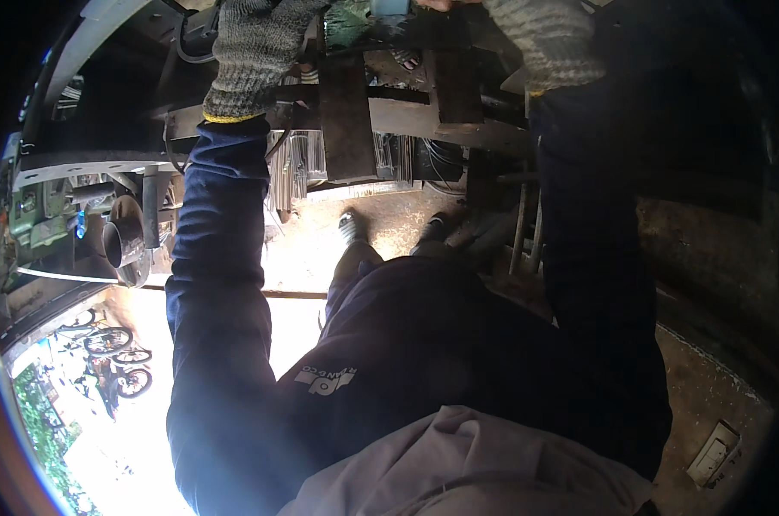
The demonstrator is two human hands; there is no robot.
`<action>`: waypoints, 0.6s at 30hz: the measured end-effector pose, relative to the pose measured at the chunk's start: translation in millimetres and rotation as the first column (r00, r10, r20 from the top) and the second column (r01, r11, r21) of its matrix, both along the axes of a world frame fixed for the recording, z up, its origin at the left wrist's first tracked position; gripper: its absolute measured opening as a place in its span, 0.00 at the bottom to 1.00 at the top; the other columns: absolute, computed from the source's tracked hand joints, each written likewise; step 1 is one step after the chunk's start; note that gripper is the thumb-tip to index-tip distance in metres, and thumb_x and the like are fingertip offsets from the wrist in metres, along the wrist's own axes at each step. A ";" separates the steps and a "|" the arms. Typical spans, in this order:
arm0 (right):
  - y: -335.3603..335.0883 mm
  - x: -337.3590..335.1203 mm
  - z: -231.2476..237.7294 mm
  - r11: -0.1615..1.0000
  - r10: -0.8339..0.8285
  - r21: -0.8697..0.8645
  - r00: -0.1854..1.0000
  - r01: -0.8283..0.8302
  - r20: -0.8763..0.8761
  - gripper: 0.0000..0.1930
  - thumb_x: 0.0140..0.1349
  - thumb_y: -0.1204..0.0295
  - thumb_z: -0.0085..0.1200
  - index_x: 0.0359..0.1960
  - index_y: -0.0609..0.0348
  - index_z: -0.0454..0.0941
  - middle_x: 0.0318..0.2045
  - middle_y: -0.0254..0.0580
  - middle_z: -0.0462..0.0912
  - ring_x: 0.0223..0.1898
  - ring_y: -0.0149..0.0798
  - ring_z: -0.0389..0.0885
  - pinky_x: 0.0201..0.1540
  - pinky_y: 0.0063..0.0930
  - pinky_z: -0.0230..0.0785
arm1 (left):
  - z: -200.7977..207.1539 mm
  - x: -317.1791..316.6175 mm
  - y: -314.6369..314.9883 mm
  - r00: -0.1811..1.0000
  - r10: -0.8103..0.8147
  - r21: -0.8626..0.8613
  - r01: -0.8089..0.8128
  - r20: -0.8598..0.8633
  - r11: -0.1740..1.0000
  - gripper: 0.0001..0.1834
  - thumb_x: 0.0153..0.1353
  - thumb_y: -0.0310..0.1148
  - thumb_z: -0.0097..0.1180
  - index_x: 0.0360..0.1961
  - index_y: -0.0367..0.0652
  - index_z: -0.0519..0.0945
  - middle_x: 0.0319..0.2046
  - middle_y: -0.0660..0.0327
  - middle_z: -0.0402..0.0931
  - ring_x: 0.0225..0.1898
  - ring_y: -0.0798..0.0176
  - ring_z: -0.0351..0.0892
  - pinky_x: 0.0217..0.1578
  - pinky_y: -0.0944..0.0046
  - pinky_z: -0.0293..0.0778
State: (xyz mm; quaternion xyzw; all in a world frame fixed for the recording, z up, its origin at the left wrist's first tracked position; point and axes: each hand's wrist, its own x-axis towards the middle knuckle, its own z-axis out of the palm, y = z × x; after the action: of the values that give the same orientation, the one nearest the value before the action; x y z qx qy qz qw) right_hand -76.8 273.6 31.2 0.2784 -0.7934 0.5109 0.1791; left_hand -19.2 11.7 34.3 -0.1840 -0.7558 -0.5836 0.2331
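Both my arms, in dark blue sleeves, stretch far forward to the top edge of the head view. My left hand [265, 52] wears a grey knitted glove with a yellow cuff edge. Its fingers run toward a dark green, shiny patch [346, 24], and I cannot tell if they grip anything. My right hand [548, 39] wears a similar glove, its fingers cut off by the top edge. Between the hands, a light blue block-like thing [389, 7] shows only its lower part. Beside it is a bit of bare skin, whose owner I cannot tell.
Under my hands runs a dark frame with upright boards [346, 116] and a crossbar. Thin metal strips [299, 163] stand below it. A round metal wheel part [127, 239] and green machinery [41, 211] are at left. Bicycles [110, 353] stand outside in bright light. Another person's sandalled foot [407, 58] shows beyond.
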 end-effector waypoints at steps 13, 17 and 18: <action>10.6 2.0 23.0 0.922 -0.096 0.324 0.936 0.212 -0.339 0.20 0.68 0.66 0.66 0.55 0.65 0.78 0.57 0.49 0.79 0.55 0.40 0.81 0.56 0.41 0.76 | 6.1 -5.2 17.9 0.999 -0.016 0.044 0.018 -0.040 0.999 0.11 0.69 0.31 0.64 0.49 0.37 0.85 0.40 0.64 0.86 0.41 0.73 0.80 0.42 0.70 0.76; 10.7 11.2 19.5 0.982 -0.013 0.186 0.991 0.037 -0.131 0.20 0.67 0.67 0.67 0.55 0.65 0.78 0.58 0.50 0.79 0.56 0.41 0.81 0.57 0.41 0.76 | 2.7 -5.9 12.6 0.997 -0.081 0.113 0.078 0.021 0.991 0.11 0.70 0.31 0.64 0.50 0.38 0.85 0.40 0.65 0.86 0.38 0.73 0.80 0.41 0.70 0.76; 10.7 20.2 9.2 0.986 0.159 -0.080 0.975 -0.148 0.154 0.21 0.66 0.68 0.67 0.56 0.64 0.78 0.57 0.50 0.79 0.57 0.42 0.80 0.58 0.41 0.75 | 3.0 -4.2 12.3 0.997 -0.072 0.097 0.070 0.019 0.993 0.11 0.70 0.31 0.64 0.50 0.38 0.85 0.40 0.65 0.86 0.38 0.73 0.80 0.41 0.70 0.76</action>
State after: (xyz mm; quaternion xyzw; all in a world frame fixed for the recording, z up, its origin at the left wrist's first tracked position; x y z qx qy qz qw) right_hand -56.6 284.3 40.5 0.2908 -0.7634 0.5706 0.0844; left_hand -23.4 24.0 37.3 -0.1925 -0.7222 -0.6295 0.2122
